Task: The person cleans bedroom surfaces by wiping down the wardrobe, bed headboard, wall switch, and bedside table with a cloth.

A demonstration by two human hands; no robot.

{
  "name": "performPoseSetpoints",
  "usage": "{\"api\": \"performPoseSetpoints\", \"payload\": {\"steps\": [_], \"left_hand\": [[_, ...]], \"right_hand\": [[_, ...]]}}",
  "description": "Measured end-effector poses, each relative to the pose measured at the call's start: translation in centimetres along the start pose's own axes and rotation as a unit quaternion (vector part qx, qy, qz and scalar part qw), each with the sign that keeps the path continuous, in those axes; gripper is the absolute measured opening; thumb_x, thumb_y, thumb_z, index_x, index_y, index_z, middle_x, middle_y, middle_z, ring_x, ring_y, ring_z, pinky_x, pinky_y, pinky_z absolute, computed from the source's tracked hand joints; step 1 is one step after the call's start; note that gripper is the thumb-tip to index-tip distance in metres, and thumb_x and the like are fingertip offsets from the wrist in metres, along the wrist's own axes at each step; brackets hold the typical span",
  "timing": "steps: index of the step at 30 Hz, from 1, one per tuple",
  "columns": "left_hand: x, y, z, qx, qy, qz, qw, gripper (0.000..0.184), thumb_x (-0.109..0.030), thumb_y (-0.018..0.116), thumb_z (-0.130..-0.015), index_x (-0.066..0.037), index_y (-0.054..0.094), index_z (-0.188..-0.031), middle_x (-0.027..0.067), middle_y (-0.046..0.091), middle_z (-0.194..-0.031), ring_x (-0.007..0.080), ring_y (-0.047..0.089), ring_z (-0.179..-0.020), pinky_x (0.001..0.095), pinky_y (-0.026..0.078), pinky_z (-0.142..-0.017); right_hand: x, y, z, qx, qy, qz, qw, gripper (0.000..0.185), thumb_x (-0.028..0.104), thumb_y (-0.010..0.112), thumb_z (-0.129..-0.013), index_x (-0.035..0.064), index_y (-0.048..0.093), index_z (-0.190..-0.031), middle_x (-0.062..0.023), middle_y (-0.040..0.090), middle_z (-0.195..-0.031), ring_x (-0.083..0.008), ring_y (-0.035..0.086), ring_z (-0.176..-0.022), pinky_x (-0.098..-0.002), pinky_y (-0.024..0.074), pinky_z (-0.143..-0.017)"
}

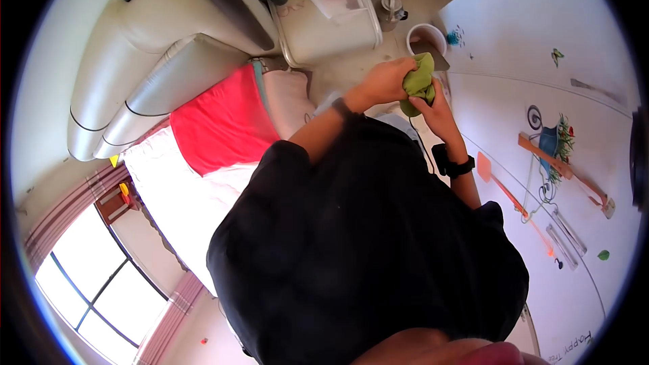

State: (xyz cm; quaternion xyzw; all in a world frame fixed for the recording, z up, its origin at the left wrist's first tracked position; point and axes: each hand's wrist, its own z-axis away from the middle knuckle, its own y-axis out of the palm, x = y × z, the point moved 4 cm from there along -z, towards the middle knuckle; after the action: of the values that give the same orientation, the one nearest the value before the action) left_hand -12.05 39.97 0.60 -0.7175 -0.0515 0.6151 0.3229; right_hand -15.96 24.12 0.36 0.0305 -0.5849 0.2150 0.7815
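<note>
A green cloth (419, 76), bunched up, is held between my two hands near the top of the view. My left hand (392, 82) closes on its left side, with a dark band on the wrist. From the lower right, my right hand (437, 109) grips the cloth's lower part, thumb against it; a black watch-like device is on that wrist. Just beyond the cloth stands a round white bin (427, 39).
At the upper left is a grey padded sofa (196, 71) beside red fabric (223, 118). A pale table (331, 39) holds papers; a glass jug (391, 10) stands beside it. Tools hang on the white surface (493, 115) at right.
</note>
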Motion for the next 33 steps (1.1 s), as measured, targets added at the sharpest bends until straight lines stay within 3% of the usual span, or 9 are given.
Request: {"api": "performPoseSetpoints", "payload": {"steps": [4,9,14,17,19,23,27,29,33], "left_hand": [[4.2,-6.3,0.6,-0.024,0.026,-0.032,0.999,0.035,-0.013,0.074,-0.071,-0.008,0.061,-0.103,0.013,0.061,-0.103,0.0357,0.059,-0.097,0.0421,0.05,-0.079],[13.0,-11.4,1.7,-0.008,0.052,-0.061,0.997,0.048,-0.006,0.075,-0.065,-0.009,0.062,-0.111,0.0128,0.054,-0.124,0.0356,0.052,-0.115,0.042,0.048,-0.091],[22.3,-13.6,3.7,-0.04,-0.041,0.039,0.998,0.069,-0.002,0.077,-0.061,-0.012,0.056,-0.126,0.0129,0.045,-0.136,0.0378,0.043,-0.126,0.0433,0.04,-0.104],[28.0,-12.5,4.6,-0.061,-0.057,0.033,0.996,0.078,-0.003,0.078,-0.062,-0.015,0.05,-0.134,0.0124,0.043,-0.139,0.0377,0.046,-0.124,0.0437,0.044,-0.101],[30.5,-11.6,4.5,-0.022,-0.129,0.048,0.99,0.08,-0.004,0.078,-0.063,-0.016,0.048,-0.136,0.0116,0.044,-0.136,0.0358,0.049,-0.12,0.0431,0.047,-0.096],[36.4,-8.0,3.4,0.038,-0.174,0.009,0.984,0.077,-0.007,0.077,-0.065,-0.018,0.048,-0.136,0.0091,0.052,-0.121,0.0316,0.059,-0.106,0.0412,0.054,-0.081],[40.5,-4.6,1.2,-0.002,-0.191,-0.033,0.981,0.065,-0.008,0.073,-0.069,-0.019,0.052,-0.13,0.0065,0.057,-0.103,0.03,0.063,-0.091,0.0408,0.054,-0.071],[43.2,-3.2,0.5,-0.057,-0.196,-0.031,0.978,0.058,-0.009,0.071,-0.071,-0.018,0.055,-0.125,0.0058,0.058,-0.098,0.0299,0.063,-0.085,0.0405,0.054,-0.068],[47.6,-1.8,0.3,-0.118,-0.229,-0.087,0.962,0.049,-0.008,0.069,-0.072,-0.017,0.059,-0.12,0.0062,0.058,-0.096,0.0301,0.062,-0.087,0.042,0.054,-0.068]], "right_hand": [[2.1,6.3,-4.5,-0.025,0.071,-0.186,0.98,0.072,0.024,0.064,-0.092,0.0024,0.025,-0.148,-0.0121,0.051,-0.131,-0.0203,0.053,-0.116,-0.0324,0.0447,-0.096],[-1.1,15.4,-12.8,-0.099,0.13,-0.349,0.923,0.047,0.019,0.063,-0.09,0.0072,0.047,-0.133,-0.0047,0.058,-0.116,-0.014,0.055,-0.106,-0.0275,0.0475,-0.086],[-6.0,21.2,-20.6,-0.015,0.183,-0.291,0.939,0.045,0.016,0.061,-0.087,0.0065,0.05,-0.129,-0.0029,0.059,-0.107,-0.011,0.055,-0.097,-0.0256,0.0463,-0.076],[-10.5,23.7,-24.3,0.017,0.206,-0.307,0.929,0.046,0.015,0.06,-0.087,0.0058,0.049,-0.131,-0.0033,0.059,-0.108,-0.0114,0.055,-0.096,-0.0258,0.0464,-0.077],[-13.7,24.8,-25.9,0.04,0.243,-0.326,0.913,0.046,0.014,0.058,-0.088,0.0052,0.048,-0.132,-0.004,0.059,-0.11,-0.0124,0.055,-0.098,-0.0263,0.0466,-0.08],[-19.7,24.2,-28.7,0.049,0.236,-0.269,0.933,0.046,0.011,0.054,-0.09,0.0028,0.045,-0.134,-0.0052,0.056,-0.114,-0.0138,0.053,-0.102,-0.028,0.0461,-0.086],[-23.7,23.1,-30.9,0.055,0.217,-0.195,0.955,0.053,0.014,0.055,-0.09,0.0028,0.039,-0.14,-0.0086,0.053,-0.122,-0.0161,0.053,-0.108,-0.0285,0.0451,-0.091],[-23.5,23.0,-33.3,0.051,0.171,-0.145,0.973,0.055,0.015,0.056,-0.09,0.0025,0.038,-0.14,-0.0127,0.051,-0.128,-0.02,0.053,-0.113,-0.0301,0.0443,-0.095],[-21.4,23.4,-37.4,0.023,-0.03,0.145,0.989,0.059,0.013,0.063,-0.083,0.0033,0.04,-0.137,-0.0188,0.046,-0.135,-0.0324,0.055,-0.116,-0.0371,0.048,-0.094]]}}
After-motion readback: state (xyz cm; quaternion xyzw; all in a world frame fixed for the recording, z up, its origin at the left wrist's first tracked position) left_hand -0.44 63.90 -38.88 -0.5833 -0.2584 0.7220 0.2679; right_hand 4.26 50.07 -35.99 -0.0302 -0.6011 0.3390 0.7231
